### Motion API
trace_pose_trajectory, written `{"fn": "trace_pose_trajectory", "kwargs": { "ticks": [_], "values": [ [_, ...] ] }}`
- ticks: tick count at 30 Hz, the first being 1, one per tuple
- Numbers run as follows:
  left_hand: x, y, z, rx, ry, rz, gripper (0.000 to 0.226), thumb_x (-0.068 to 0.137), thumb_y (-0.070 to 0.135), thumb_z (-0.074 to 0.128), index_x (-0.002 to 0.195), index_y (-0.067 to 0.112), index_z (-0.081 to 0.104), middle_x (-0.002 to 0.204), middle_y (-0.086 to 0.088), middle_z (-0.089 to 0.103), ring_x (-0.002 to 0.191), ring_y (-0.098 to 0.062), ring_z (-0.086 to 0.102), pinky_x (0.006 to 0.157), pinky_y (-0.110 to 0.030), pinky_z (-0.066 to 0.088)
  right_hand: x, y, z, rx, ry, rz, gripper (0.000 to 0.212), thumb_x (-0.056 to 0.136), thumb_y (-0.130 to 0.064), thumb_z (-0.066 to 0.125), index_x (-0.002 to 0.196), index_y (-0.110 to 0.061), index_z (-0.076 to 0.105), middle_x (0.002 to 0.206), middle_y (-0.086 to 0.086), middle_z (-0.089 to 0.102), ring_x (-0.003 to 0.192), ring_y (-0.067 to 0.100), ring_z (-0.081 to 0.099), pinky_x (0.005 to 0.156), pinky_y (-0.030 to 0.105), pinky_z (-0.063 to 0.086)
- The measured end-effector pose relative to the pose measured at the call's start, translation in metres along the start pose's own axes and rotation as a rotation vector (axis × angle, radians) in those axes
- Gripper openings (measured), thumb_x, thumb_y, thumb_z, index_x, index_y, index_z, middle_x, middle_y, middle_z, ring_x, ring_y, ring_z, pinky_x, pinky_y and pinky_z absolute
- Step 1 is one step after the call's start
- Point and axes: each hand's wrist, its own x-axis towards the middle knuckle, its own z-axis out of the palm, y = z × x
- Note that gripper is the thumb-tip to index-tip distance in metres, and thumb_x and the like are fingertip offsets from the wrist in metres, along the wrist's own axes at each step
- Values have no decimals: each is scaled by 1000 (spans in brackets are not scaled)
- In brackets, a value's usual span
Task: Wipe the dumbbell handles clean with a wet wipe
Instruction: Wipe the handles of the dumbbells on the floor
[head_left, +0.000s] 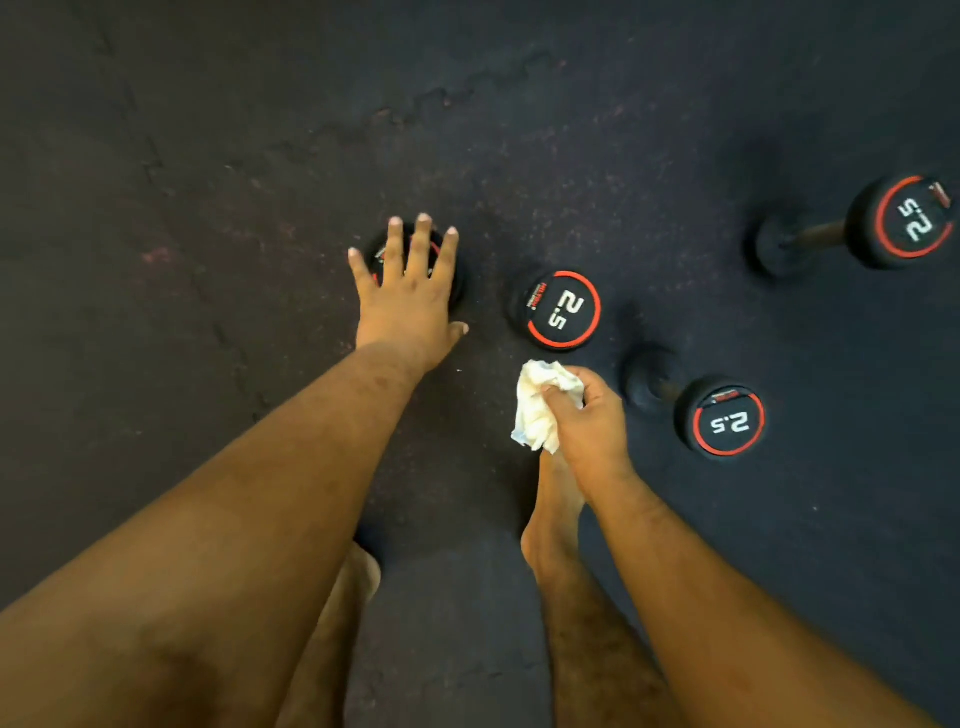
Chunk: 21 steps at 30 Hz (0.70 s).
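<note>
Dark speckled rubber gym floor (208, 156) | left grip (410, 291) flat, fingers straight, atop far-left upright black red-ringed dumbbell (457, 280) | right grip (587, 415) pinching crumpled white wet wipe (540, 405), near centre | risk: tipping the upright dumbbell, rolling toward bare foot (556, 514)

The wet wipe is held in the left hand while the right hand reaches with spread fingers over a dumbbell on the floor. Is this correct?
Not quite: the hands are swapped. The head view shows the right hand gripping the wet wipe, while the left hand reaches with spread fingers over a dumbbell on the floor.
</note>
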Motion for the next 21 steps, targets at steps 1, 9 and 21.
{"fn": "trace_pose_trajectory", "kwargs": {
  "ticks": [1,9,21],
  "values": [
    [1,-7,-1,-16,-33,10,109,89,53,68,161,28,-9,170,-3,-13,156,-34,-12,116,-74,14,-3,2,10,-32,-29,-2,18,90,-17,67,98,-32,68,82,-9,70,76,-2,67,74,24,54],
    [8,-13,-2,-18,-13,18,94,90,8,67,160,28,8,168,-10,-17,154,-43,-7,110,-74,30,1,-10,69,-96,-54,-121,25,95,-8,61,108,-29,65,101,-6,71,95,12,67,88,27,53],
    [-49,-98,44,-300,6,-224,128,65,37,94,158,6,11,160,-16,15,150,-40,17,107,-50,48,11,-36,120,-466,-257,-315,9,97,-23,62,105,-27,61,93,-9,69,84,5,64,71,23,48]
  ]
}}
